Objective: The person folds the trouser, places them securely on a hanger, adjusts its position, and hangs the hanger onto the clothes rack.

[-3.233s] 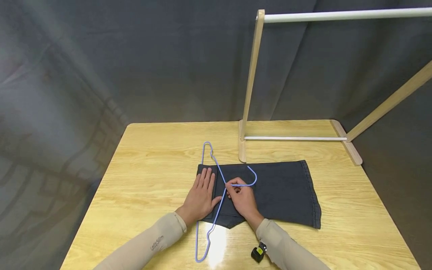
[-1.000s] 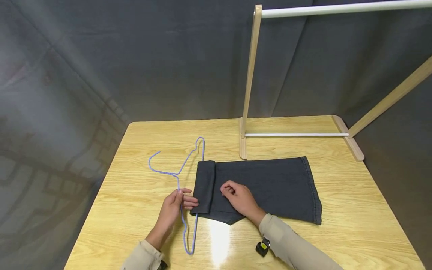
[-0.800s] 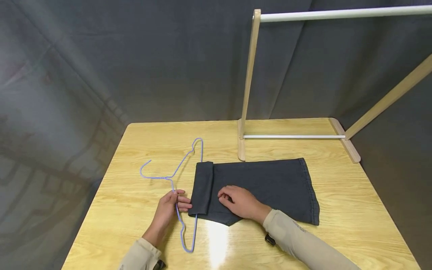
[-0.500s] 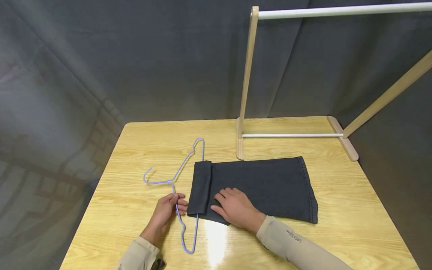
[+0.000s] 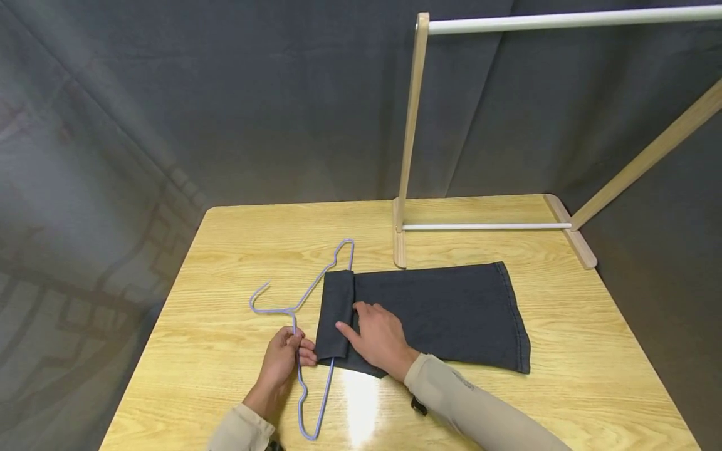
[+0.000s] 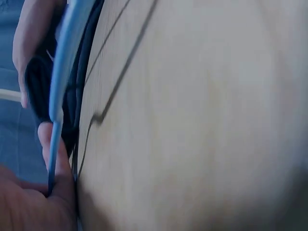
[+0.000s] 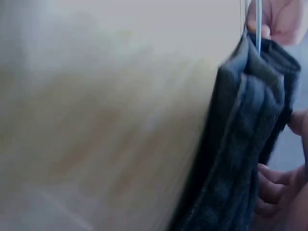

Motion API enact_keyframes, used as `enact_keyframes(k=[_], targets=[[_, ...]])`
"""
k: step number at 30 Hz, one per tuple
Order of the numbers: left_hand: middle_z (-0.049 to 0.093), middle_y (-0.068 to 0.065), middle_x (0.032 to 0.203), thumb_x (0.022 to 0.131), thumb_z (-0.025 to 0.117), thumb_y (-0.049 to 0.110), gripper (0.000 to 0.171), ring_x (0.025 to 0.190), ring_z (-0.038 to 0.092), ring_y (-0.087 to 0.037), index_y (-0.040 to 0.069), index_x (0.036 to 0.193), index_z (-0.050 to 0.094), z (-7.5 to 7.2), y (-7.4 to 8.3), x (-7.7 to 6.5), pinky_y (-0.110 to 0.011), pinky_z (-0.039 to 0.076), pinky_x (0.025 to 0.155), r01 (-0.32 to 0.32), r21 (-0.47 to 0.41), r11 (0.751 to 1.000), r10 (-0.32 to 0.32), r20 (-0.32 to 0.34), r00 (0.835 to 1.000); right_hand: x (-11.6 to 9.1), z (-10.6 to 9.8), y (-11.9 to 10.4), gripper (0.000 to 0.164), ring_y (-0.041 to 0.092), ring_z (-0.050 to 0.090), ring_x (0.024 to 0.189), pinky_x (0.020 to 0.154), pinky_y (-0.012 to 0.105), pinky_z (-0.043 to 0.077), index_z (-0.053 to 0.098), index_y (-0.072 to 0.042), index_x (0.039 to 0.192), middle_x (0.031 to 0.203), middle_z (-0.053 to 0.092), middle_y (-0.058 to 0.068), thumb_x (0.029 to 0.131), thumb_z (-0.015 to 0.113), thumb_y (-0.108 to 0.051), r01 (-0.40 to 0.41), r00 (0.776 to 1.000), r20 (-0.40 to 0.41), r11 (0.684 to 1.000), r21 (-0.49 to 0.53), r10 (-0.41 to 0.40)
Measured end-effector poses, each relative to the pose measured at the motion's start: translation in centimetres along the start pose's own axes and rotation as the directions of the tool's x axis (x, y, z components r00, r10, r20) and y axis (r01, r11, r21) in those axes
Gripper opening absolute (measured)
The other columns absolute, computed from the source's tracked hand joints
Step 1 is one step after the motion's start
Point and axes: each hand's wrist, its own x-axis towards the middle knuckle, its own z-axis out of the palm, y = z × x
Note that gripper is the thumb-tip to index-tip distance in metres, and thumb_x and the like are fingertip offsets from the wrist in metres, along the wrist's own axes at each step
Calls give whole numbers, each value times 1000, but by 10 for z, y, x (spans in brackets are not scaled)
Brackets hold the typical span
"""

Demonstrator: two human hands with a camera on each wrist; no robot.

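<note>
A folded pair of dark denim trousers (image 5: 451,307) lies on the wooden table, its left end turned over as a flap (image 5: 335,297). The lower bar of a thin lavender-blue clothes hanger (image 5: 271,311) runs inside this fold, with the hook pointing left. My left hand (image 5: 281,360) pinches the hanger's near shoulder, just left of the flap; the left wrist view shows the wire crossing its fingers (image 6: 57,161). My right hand (image 5: 380,338) rests over the denim, thumb on the flap and fingers along the fold's edge. In the right wrist view its fingertips (image 7: 272,187) touch the cloth.
A garment rack with wooden legs (image 5: 413,125) and a white top rail (image 5: 564,21) stands at the back right. Its low white crossbar (image 5: 485,227) runs behind the trousers. Grey curtains (image 5: 282,113) hang around the table (image 5: 237,250).
The hanger's hook has swung from right to left and the trouser end now lies folded over its bar. My left hand took hold of the hanger; my right hand slid left to the flap.
</note>
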Motion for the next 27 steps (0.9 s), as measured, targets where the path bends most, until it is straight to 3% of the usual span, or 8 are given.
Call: enact_keyframes(k=[4,7,12,16,21,27], targets=[[65,-3,75,108,32,7,12,57,64,-10,-4,107,39,2,-3,-4,-26,58,58,-11,-61,998,9,-33,999,9,-1,-3,49,4,59,66,56,23,45,63,-10,124,79,65,-11,95,62,-50,-121,990,89,975,188,106],[69,-3,75,108,36,8,13,55,64,-10,-4,109,40,3,-2,-6,-24,56,56,-12,-73,997,8,-64,998,12,-3,-6,46,2,57,60,55,23,45,63,-9,122,76,68,-11,96,63,-47,-170,980,150,940,297,130],[72,-5,77,107,44,16,22,57,66,-12,-6,109,47,2,5,-8,-24,55,55,-2,16,1000,3,-65,998,15,-3,-10,47,3,55,56,54,24,44,66,-6,115,73,69,-8,97,59,-50,-211,966,219,905,369,136],[71,-7,74,108,43,25,32,56,67,-16,-6,108,50,-1,11,-5,-28,57,55,42,43,998,-40,-42,998,17,-5,-14,46,4,55,55,56,25,45,65,-5,118,70,67,-9,97,60,-45,-207,967,215,907,367,134],[70,-7,69,104,48,10,16,51,66,-15,-5,109,51,-5,11,2,-30,57,52,91,69,993,-86,-64,994,22,-10,-25,35,2,55,56,57,24,47,67,-6,113,67,64,-11,97,63,-36,-161,980,171,913,375,102],[70,-8,67,99,52,4,7,50,65,-14,-3,102,51,-4,6,9,-31,58,51,88,60,994,-84,-56,995,28,-24,-35,18,4,49,49,51,21,39,66,-11,98,61,56,-9,99,61,-29,-105,993,100,898,427,68]])
